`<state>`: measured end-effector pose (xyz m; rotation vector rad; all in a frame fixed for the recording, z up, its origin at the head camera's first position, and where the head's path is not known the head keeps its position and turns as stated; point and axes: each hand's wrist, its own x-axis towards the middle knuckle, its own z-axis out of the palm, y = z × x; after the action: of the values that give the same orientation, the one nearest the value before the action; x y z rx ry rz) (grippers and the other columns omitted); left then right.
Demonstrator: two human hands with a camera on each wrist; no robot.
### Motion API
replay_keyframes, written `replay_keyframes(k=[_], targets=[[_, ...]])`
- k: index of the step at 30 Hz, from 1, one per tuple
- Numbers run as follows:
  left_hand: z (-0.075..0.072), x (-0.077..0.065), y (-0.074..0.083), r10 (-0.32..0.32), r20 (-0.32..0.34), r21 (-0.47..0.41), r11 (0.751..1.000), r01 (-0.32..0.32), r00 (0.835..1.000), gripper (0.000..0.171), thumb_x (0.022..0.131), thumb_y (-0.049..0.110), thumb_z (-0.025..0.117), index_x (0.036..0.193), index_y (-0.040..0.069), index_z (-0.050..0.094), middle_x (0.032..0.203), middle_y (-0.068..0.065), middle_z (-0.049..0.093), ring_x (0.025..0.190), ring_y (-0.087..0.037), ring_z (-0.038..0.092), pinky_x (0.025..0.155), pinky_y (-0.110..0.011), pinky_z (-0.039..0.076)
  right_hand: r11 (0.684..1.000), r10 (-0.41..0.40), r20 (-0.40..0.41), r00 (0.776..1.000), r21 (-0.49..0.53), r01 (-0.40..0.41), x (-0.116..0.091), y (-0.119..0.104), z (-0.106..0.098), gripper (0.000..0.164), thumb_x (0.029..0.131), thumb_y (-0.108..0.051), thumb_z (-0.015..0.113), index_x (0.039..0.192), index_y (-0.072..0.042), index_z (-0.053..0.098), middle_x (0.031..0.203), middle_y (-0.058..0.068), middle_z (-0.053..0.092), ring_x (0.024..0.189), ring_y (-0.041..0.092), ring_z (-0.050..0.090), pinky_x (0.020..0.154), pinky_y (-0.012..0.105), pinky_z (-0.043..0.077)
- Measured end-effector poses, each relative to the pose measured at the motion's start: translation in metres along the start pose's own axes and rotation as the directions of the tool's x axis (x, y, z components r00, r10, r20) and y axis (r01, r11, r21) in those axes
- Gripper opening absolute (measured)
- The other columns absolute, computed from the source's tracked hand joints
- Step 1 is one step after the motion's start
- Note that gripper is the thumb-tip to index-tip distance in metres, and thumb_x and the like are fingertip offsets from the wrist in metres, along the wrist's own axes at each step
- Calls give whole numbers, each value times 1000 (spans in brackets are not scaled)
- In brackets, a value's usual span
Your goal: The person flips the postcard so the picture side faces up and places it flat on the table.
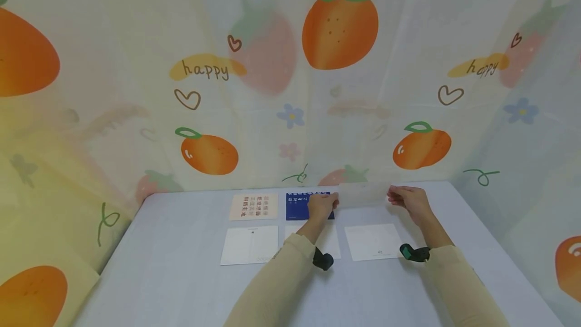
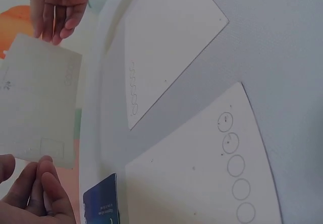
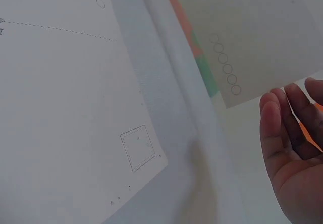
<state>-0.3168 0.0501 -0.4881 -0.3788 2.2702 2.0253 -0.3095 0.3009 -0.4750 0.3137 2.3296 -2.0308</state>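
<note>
Counting from my remote station, I am finding six cards: one held card (image 1: 364, 196) and five on the table (image 1: 172, 266). Three white cards (image 1: 373, 242) are lying in the near row, the middle one partly hidden by the left sleeve (image 1: 277, 281); one cream card (image 1: 253, 207) and one blue card (image 1: 297, 209) are lying behind. I am noting two hands: the left hand (image 1: 321, 206) is pinching the held card's left edge, the right hand (image 1: 412, 201) its right edge. The held card is hovering off the table, beside the blue card.
</note>
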Motion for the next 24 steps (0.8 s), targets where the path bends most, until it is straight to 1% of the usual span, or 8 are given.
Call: replay_keyframes(k=[4, 7, 9, 12, 15, 18, 22, 24], targets=[[1, -1, 2, -15, 1, -66, 998, 15, 1000, 19, 90, 16, 68, 89, -2, 74, 80, -11, 75, 63, -6, 63, 68, -21, 56, 999, 8, -30, 1000, 54, -7, 0, -1, 2, 49, 99, -26, 55, 126, 15, 53, 73, -13, 69, 69, 3, 67, 68, 16, 55], [0, -2, 4, -23, 10, -76, 997, 24, 1000, 20, 91, 16, 67, 92, -3, 73, 83, -12, 75, 65, -7, 63, 73, -26, 58, 996, 25, -47, 999, 86, -21, 0, -2, 4, 49, 98, -24, 56, 128, 15, 52, 72, -13, 69, 68, 4, 67, 68, 16, 56], [0, -3, 5, -31, 19, -78, 996, 33, 999, 19, 90, 15, 67, 93, -3, 73, 85, -13, 75, 66, -8, 64, 78, -31, 58, 995, 30, -49, 998, 92, -26, 0, -2, 4, 51, 98, -22, 57, 132, 16, 49, 72, -14, 69, 69, 4, 68, 68, 17, 56], [-1, -5, 6, -36, 33, -78, 996, 39, 999, 19, 90, 13, 67, 95, -4, 73, 86, -14, 75, 70, -11, 67, 83, -35, 58, 996, 29, -41, 999, 90, -25, -1, -2, 4, 47, 98, -18, 56, 131, 15, 49, 73, -15, 69, 71, 4, 68, 70, 17, 56], [-2, -5, 6, -31, 44, -86, 996, 34, 999, 17, 89, 10, 67, 96, -4, 73, 87, -15, 75, 77, -17, 70, 83, -35, 58, 995, 29, -38, 999, 100, -26, -3, -3, 4, 37, 97, -16, 58, 122, 11, 59, 74, -14, 70, 72, 5, 69, 70, 17, 56], [-2, -4, 5, -16, 50, -76, 997, 20, 999, 16, 88, 8, 67, 96, -4, 73, 86, -14, 75, 80, -19, 71, 81, -34, 58, 995, 43, -45, 998, 92, -38, -4, -4, 6, 32, 96, -16, 59, 118, 8, 63, 73, -12, 70, 71, 6, 69, 70, 17, 56], [-2, -4, 3, -1, 60, -34, 999, 3, 998, 16, 86, 7, 67, 96, -3, 74, 83, -11, 74, 72, -12, 66, 78, -32, 58, 996, 82, -71, 994, 48, -79, -4, -5, 8, 42, 95, -19, 61, 125, 10, 57, 73, -13, 67, 72, 9, 68, 70, 17, 56], [-2, -4, 2, 6, 63, -12, 1000, -5, 998, 16, 86, 8, 67, 97, -2, 74, 82, -10, 74, 70, -9, 64, 74, -29, 56, 995, 99, -78, 992, 25, -97, -3, -5, 9, 46, 95, -20, 62, 128, 10, 55, 73, -13, 66, 74, 11, 67, 69, 17, 55]])
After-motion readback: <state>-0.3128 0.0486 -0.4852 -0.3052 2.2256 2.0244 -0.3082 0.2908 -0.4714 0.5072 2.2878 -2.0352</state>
